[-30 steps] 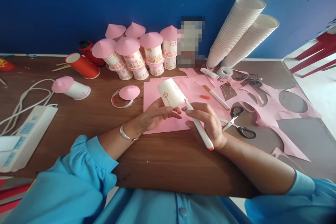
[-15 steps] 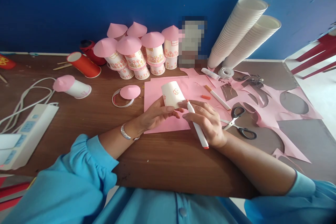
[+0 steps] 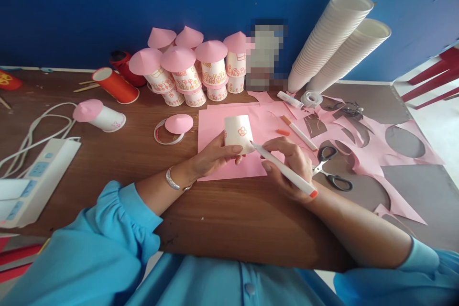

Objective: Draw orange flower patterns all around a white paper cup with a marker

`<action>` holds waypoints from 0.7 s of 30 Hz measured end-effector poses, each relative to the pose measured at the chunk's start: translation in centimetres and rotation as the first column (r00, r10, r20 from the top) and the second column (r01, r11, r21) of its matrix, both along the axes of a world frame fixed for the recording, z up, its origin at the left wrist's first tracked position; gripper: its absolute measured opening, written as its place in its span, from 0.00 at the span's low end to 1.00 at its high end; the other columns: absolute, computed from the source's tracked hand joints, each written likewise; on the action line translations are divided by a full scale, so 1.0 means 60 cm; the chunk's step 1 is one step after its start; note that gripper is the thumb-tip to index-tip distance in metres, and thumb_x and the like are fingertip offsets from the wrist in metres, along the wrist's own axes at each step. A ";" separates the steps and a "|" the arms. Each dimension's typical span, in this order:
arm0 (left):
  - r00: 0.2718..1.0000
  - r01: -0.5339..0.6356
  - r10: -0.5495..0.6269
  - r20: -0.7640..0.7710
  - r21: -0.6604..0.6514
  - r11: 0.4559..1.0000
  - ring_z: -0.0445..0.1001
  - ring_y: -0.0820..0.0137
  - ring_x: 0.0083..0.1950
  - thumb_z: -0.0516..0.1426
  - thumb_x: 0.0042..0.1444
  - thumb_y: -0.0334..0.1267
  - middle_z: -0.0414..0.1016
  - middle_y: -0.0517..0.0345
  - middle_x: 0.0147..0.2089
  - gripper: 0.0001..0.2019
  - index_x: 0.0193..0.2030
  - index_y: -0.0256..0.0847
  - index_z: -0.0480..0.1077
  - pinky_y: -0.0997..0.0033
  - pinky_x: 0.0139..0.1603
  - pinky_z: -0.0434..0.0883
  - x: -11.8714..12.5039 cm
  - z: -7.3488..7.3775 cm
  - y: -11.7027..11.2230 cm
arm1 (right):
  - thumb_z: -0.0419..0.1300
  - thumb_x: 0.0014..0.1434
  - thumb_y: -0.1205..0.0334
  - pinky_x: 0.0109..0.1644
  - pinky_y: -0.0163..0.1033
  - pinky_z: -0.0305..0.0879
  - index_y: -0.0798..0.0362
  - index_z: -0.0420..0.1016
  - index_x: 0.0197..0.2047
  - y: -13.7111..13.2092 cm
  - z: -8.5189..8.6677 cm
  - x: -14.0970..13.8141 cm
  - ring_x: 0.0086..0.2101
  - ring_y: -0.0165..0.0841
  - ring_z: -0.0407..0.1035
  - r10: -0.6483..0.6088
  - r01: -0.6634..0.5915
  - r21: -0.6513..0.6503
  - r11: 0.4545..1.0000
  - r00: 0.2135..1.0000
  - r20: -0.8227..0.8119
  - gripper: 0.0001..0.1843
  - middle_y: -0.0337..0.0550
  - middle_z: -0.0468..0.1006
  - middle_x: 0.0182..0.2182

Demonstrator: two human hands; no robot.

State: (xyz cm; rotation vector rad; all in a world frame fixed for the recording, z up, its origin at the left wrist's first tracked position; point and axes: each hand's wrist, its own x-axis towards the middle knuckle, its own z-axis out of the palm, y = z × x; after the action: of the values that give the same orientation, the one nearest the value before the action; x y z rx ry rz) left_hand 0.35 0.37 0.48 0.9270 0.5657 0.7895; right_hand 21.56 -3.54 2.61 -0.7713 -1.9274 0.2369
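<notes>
My left hand (image 3: pixel 215 155) grips a small white paper cup (image 3: pixel 238 133), held upside down over a pink paper sheet (image 3: pixel 229 126). An orange flower is drawn on the cup's side. My right hand (image 3: pixel 289 165) is closed round a white marker (image 3: pixel 287 170) with an orange end. The marker's tip touches the cup's lower right edge. Both forearms rest on the brown table (image 3: pixel 136 153).
Decorated cups with pink cone roofs (image 3: pixel 195 69) stand at the back. Two tall stacks of white cups (image 3: pixel 337 43) lean on the blue wall. Scissors (image 3: pixel 328 167), another marker (image 3: pixel 299 133), tape (image 3: pixel 311 99) and pink scraps (image 3: pixel 376 143) lie right. A power strip (image 3: pixel 32 177) sits left.
My left hand has turned the cup from tilted to upright-inverted, bringing a flower drawing to the front. The marker has swung flatter, its orange end now pointing right.
</notes>
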 end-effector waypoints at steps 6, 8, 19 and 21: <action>1.000 0.010 -0.009 -0.017 0.055 0.998 0.68 0.73 0.35 0.70 0.54 0.47 0.73 0.57 0.37 0.18 0.44 0.38 0.74 0.70 0.33 0.67 0.003 0.004 -0.001 | 0.63 0.66 0.67 0.38 0.41 0.78 0.49 0.71 0.49 -0.004 -0.005 -0.004 0.36 0.37 0.80 -0.009 0.009 -0.033 0.999 1.000 -0.011 0.10 0.44 0.82 0.36; 1.000 0.004 -0.003 -0.021 0.062 0.998 0.68 0.72 0.35 0.71 0.54 0.47 0.72 0.57 0.36 0.19 0.44 0.38 0.73 0.70 0.33 0.66 0.004 0.006 -0.002 | 0.63 0.67 0.66 0.38 0.40 0.78 0.49 0.71 0.49 -0.003 -0.004 -0.002 0.36 0.36 0.81 0.002 -0.002 -0.031 1.000 1.000 0.000 0.09 0.45 0.82 0.36; 0.997 0.028 -0.019 -0.076 0.117 0.993 0.67 0.72 0.34 0.70 0.54 0.50 0.71 0.59 0.34 0.20 0.42 0.38 0.72 0.69 0.33 0.65 0.004 0.007 -0.002 | 0.61 0.68 0.66 0.36 0.39 0.79 0.50 0.70 0.49 -0.001 -0.003 -0.005 0.35 0.35 0.81 0.012 -0.012 0.006 1.000 1.000 0.028 0.07 0.45 0.81 0.35; 0.996 0.031 -0.020 -0.088 0.119 0.992 0.67 0.72 0.34 0.70 0.54 0.51 0.71 0.60 0.34 0.21 0.43 0.39 0.71 0.69 0.34 0.64 0.003 0.005 -0.002 | 0.61 0.68 0.65 0.36 0.39 0.79 0.49 0.70 0.49 -0.001 -0.003 -0.006 0.35 0.35 0.81 0.015 -0.015 0.007 1.000 0.999 0.031 0.07 0.44 0.81 0.35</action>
State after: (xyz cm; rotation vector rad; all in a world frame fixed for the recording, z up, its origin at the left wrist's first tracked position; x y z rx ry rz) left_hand 0.53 0.24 0.78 1.0811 0.5854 0.7694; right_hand 21.22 -3.58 2.44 -0.7598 -1.9631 0.2287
